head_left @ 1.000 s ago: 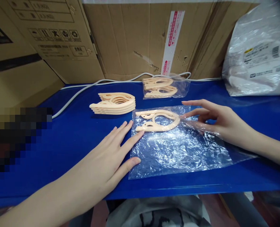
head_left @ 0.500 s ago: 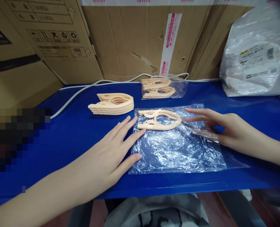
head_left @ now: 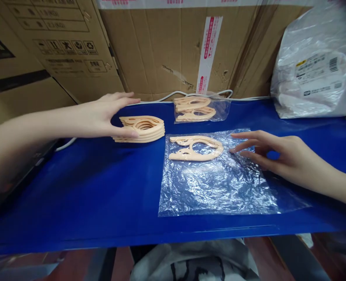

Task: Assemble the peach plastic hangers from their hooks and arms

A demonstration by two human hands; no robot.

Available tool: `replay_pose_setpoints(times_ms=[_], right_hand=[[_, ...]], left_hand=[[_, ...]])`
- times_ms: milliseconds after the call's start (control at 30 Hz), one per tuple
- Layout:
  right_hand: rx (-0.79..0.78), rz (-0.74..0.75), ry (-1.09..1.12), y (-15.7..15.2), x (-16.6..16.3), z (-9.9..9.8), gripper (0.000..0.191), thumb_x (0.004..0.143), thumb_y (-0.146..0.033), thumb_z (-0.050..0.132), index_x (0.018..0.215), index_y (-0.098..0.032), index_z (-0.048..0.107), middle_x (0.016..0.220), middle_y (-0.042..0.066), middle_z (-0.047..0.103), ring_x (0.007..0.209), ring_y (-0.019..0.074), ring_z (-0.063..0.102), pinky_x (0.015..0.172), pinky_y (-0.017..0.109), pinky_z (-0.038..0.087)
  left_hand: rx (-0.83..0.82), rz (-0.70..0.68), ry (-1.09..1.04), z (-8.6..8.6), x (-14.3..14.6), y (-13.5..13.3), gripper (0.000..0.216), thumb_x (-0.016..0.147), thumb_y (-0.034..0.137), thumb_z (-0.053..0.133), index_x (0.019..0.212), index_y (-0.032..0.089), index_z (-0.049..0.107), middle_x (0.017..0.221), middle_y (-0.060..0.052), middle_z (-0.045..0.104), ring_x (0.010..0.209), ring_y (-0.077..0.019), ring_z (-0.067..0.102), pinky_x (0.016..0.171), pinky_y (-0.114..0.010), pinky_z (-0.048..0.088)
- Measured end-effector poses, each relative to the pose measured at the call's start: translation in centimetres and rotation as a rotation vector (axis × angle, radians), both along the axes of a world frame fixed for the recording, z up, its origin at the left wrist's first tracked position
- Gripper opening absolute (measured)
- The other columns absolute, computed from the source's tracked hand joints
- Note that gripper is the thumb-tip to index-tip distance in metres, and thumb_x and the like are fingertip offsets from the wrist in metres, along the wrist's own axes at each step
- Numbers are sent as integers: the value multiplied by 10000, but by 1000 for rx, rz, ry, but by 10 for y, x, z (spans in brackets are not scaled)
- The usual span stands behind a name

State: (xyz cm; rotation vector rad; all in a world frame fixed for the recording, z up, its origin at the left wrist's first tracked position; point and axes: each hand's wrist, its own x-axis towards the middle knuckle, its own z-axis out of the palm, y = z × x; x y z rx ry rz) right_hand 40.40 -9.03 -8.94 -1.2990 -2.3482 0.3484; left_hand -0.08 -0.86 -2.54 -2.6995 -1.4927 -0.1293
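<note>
My left hand (head_left: 107,115) reaches to the back left of the blue table (head_left: 87,187) and touches the left end of a stack of peach plastic folding hangers (head_left: 142,128), thumb against its side and fingers spread above it. My right hand (head_left: 281,156) rests with fingers spread on the right part of a clear plastic bag (head_left: 216,179) lying flat. One peach hanger (head_left: 194,148) lies at the bag's far end, just left of my right fingertips.
A small bag holding hangers (head_left: 197,109) lies at the back by a white cable (head_left: 149,100). Cardboard boxes (head_left: 167,47) wall the back and left. A white plastic parcel bag (head_left: 313,74) sits at the back right.
My left hand lifted off the table near the bag's left edge and moved back-left to the hanger stack. My right hand stayed on the bag, shifting slightly.
</note>
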Motion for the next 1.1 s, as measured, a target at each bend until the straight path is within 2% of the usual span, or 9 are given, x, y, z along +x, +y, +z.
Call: replay_pose_setpoints(times_ms=[167,333,400,533,667,700,767,900,1100], right_hand=[[-7,19,7,1,4,5,444,918,-467,633,1323,-300,563,963,-33,763,630,93,646,596,219,544],[85,5,-14,-1,8,4,272,935,-397,595,1187,-302,631,922,-37,757,668,104,668,528,202,522],[207,-57,8,-5,7,6,193,937,-319,564,1109,-289,648,886,-26,753,698,118,682,515,208,502],[362,-133,86,-11,-6,16,140,938,-299,560,1025,-261,663,880,3,740,747,145,690,639,260,536],[163,-87,175,-13,-25,21,246,923,-447,610,1070,-259,668,963,11,735,756,158,682,639,270,555],[89,-65,200,-13,-30,21,294,914,-480,621,1121,-274,654,1009,10,731,780,165,684,656,279,568],[23,-16,207,-15,-36,19,409,881,-523,658,1234,-324,599,1141,13,706,879,195,691,719,314,591],[189,136,57,-21,-47,18,692,785,-591,737,1387,-365,481,1379,42,594,1203,292,613,954,423,553],[282,212,-69,-27,-59,23,639,873,-542,652,1432,-343,414,1369,50,604,1196,279,617,960,421,537]], left_hand=[[-129,8,82,-2,-16,33,690,907,518,592,1453,116,463,1392,-92,612,1213,-239,572,1076,-521,408],[-165,7,92,0,-12,33,685,821,492,663,1406,158,536,1300,-70,664,1101,-214,603,1031,-431,436],[-136,21,75,4,-6,26,684,811,521,635,1385,156,559,1274,-71,671,1071,-212,606,1007,-398,442],[-12,-43,12,8,15,0,726,793,651,609,1335,169,594,1274,-75,648,1047,-228,604,921,-340,462],[112,-248,-89,-4,48,-40,582,917,498,571,1407,188,517,1280,-82,602,1052,-215,612,882,-329,484],[107,-322,-135,-9,57,-50,641,872,533,628,1400,186,524,1292,-86,597,1088,-237,612,890,-335,498],[104,-345,-136,-20,70,-66,663,846,528,662,1393,182,523,1308,-103,602,1144,-279,603,896,-360,520],[146,-421,-211,-35,87,-82,636,867,448,663,1397,140,494,1331,-129,597,1179,-286,593,972,-388,508],[165,-435,-301,-38,100,-89,648,867,435,676,1402,126,483,1331,-137,603,1198,-289,589,1012,-391,499]])
